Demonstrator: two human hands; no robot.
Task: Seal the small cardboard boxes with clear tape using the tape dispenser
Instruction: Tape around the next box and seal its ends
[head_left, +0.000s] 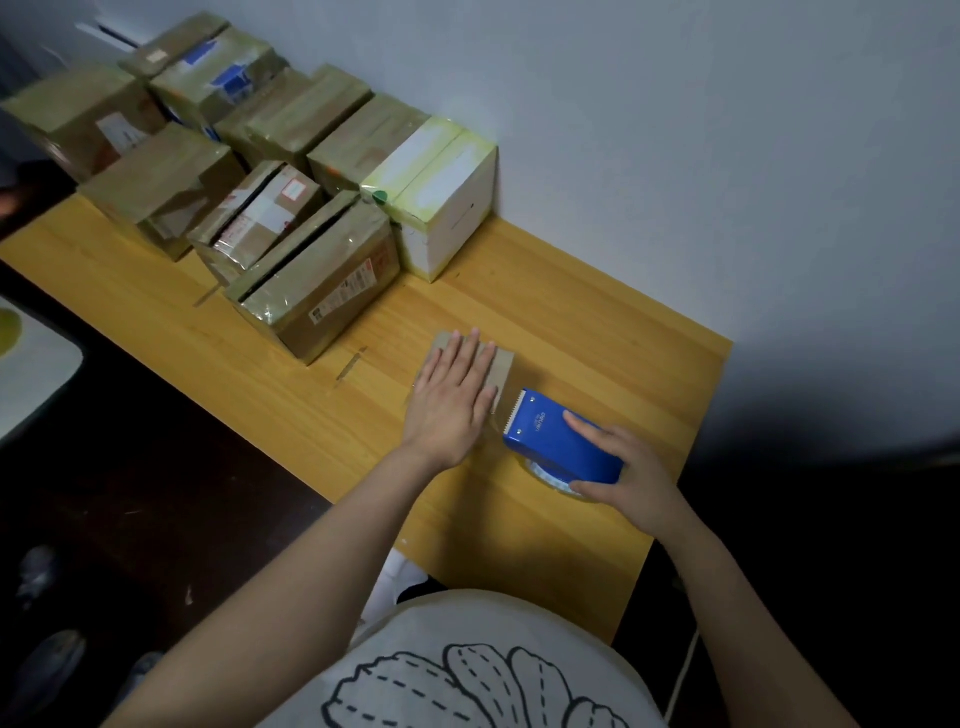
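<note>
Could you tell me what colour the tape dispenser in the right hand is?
Blue, seen in the head view: the tape dispenser held by the right hand.

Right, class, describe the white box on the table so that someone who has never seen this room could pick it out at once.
Find the wooden table against the grey wall, then the cluster of brown cardboard boxes at its far left. The white box stands at the cluster's right edge, next to the wall. It alone is white, with yellowish tape across its top.
</note>
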